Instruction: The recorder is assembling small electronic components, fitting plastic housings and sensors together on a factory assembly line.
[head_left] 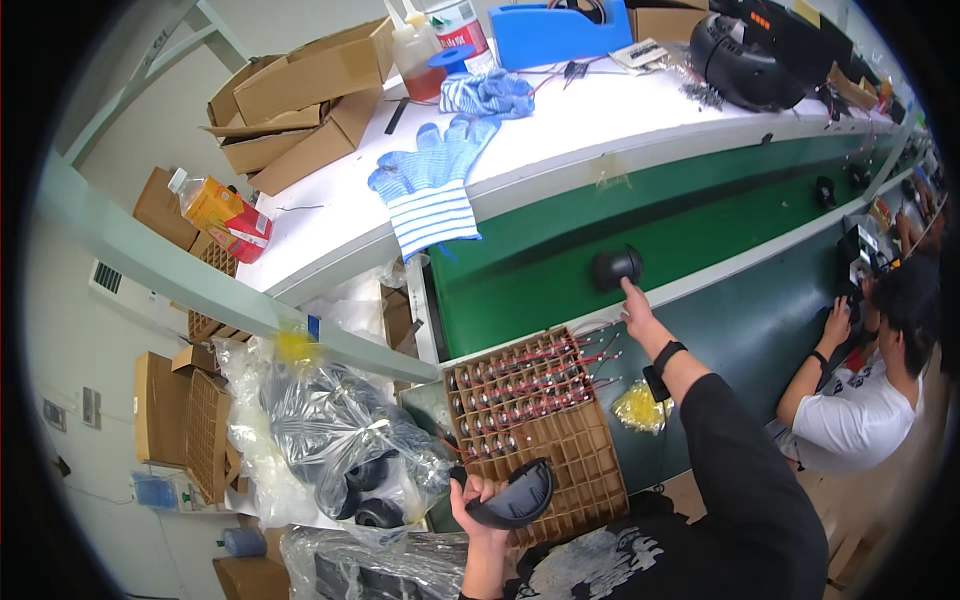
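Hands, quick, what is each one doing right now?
Left hand: closed, holding a black curved part.
Right hand: open, fingers stretched to a black round part on the green belt.

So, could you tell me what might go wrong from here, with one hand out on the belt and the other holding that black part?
The right hand reaches far out to the black round part on the green belt; it could nudge it out of reach. The left hand holds the black curved shell over the cardboard grid tray; if it slips, it may snag the red-wired pieces.
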